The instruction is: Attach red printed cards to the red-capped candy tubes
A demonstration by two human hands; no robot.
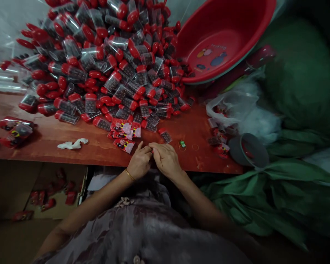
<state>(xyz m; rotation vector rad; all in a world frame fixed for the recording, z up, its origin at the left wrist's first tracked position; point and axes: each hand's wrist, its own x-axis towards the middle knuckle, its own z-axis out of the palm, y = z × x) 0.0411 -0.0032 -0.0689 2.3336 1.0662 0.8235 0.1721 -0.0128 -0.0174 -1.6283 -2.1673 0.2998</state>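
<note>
Left hand (139, 163) and right hand (166, 159) pressed together at the near edge of the red-brown table (44, 137), fingertips meeting between them, fingers curled in narrow; whatever sits pinched there too small and too hidden to tell, so no saying whether anything is held. Thin gold bangle (129, 175) on the left wrist. Just beyond the hands, a small stack of red printed labels (123, 134) lying flat, one corner close to the left fingertips. Slightly to the right of those, a single red-capped clear tube (165, 135) on its side, apart from the rest. Near the right hand, a tiny green object (182, 144) on the wood (blurred, not identifiable). Farther back, a great heap of tubes (104, 58), clear bodies with dark contents and red caps, piled across most of the far table. Red plastic basin (222, 36) tilted against the heap's right side, inner bottom showing a faded picture. Crumpled white scrap (73, 144) left of the hands, well apart. Clear plastic bag (233, 104) and a grey roll (249, 149) at the table's right end, green cloth (291, 183) spreading beyond. Below the table on the left, a cardboard box (55, 196) with red pieces inside.
</note>
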